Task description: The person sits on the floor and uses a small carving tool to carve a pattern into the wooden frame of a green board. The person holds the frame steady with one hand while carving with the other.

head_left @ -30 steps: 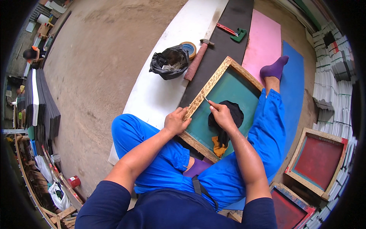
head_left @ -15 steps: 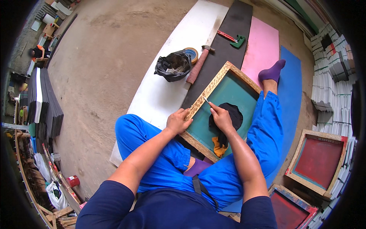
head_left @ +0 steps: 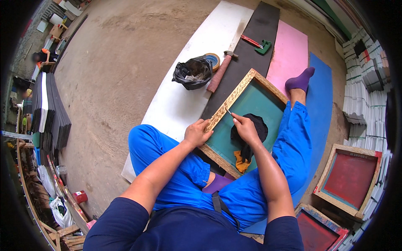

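Frame [head_left: 247, 121] of pale wood with green mesh lies tilted across the person's lap, its near corner over the blue trousers and its far end toward the purple sock [head_left: 300, 80]. Left hand [head_left: 197, 133] clamps the frame's left rail, fingers curled over the wood. Right hand [head_left: 247, 129] pinches a small thin tool [head_left: 228, 111] between thumb and fingertips, tip touching the inner edge of that same rail, just beside the left hand. What kind of tool it is cannot be told. Black cloth [head_left: 255, 125] lies on the mesh under the right wrist, with an orange rag [head_left: 241, 161] hanging below it near the frame's lower rail.

Past the frame, a long white board [head_left: 184, 96] runs away from the person, bearing a black bag [head_left: 193, 73], a tape roll [head_left: 213, 60] just behind the bag and a hammer [head_left: 220, 72] beside both. A black board [head_left: 255, 46] next to it carries a green-and-red tool [head_left: 258, 43]. Pink mat [head_left: 289, 54] and blue mat [head_left: 320, 96] follow on the right. Two red-meshed frames [head_left: 349, 180] lean at lower right, below stacked white sheets [head_left: 364, 83]. Dark sheets [head_left: 50, 108] are piled at far left.
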`<state>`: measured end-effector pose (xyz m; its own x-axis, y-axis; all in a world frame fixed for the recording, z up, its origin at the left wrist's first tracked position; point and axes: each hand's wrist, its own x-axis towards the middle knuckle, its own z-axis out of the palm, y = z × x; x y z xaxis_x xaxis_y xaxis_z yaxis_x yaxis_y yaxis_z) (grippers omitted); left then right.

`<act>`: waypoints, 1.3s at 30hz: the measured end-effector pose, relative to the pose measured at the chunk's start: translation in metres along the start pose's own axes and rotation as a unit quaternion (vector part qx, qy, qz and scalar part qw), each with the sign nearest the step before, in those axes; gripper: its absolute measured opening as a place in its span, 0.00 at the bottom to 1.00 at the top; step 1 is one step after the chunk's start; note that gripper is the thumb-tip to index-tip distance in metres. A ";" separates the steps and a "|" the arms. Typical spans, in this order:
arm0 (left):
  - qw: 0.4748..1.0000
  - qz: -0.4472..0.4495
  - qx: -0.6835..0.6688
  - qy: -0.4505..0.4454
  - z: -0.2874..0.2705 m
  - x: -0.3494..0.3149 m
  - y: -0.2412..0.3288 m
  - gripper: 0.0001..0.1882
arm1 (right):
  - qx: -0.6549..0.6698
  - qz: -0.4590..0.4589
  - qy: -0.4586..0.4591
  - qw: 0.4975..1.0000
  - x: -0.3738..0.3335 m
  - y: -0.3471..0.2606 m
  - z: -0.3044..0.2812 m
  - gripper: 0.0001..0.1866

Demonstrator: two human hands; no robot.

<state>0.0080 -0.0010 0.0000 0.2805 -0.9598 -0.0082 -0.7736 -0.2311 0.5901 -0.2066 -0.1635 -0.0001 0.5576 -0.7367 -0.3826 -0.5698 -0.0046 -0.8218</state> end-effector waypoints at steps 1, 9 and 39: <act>1.000 -0.007 0.001 -0.003 0.000 -0.001 -0.001 0.29 | -0.086 -0.035 0.037 0.995 -0.010 -0.012 0.002 0.19; 1.000 -0.002 0.003 0.006 -0.002 -0.001 0.000 0.29 | -0.176 -0.016 0.045 0.983 -0.032 -0.051 -0.005 0.20; 1.000 0.001 -0.003 0.008 -0.002 0.000 -0.001 0.29 | 0.009 0.030 0.017 0.999 -0.012 -0.023 0.007 0.21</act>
<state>0.0103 -0.0005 0.0011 0.2873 -0.9578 0.0065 -0.7707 -0.2272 0.5953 -0.1959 -0.1498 0.0203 0.5014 -0.7585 -0.4163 -0.5906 0.0515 -0.8053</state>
